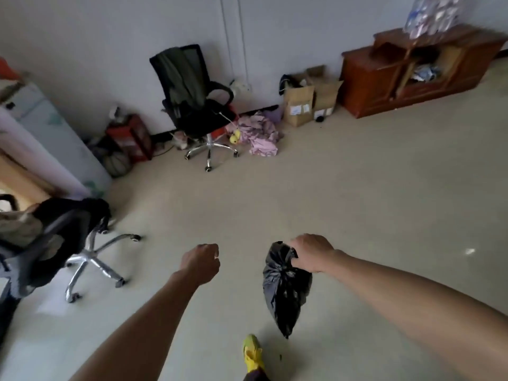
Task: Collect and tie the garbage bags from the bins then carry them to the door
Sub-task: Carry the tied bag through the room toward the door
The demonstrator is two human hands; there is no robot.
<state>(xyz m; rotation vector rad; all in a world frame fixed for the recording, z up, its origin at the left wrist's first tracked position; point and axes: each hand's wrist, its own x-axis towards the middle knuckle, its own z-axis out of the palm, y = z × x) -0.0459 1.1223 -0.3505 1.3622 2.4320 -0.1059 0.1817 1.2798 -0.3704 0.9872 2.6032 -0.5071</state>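
A small black garbage bag (284, 290) hangs in the air in front of me, knotted at its top. My right hand (312, 253) grips it by the knot. My left hand (202, 261) is held out beside it, about a hand's width to the left, fingers curled into a loose fist with nothing in it. The bag's tip dangles above the pale floor, just over my yellow shoe (253, 353). No bin and no door are in view.
A black office chair (195, 105) stands at the far wall, pink clothes (261, 133) heaped beside it. Cardboard boxes (308, 101) and a brown wooden cabinet (412, 72) sit to the right. Another chair (68, 243) draped with dark clothing is close on my left.
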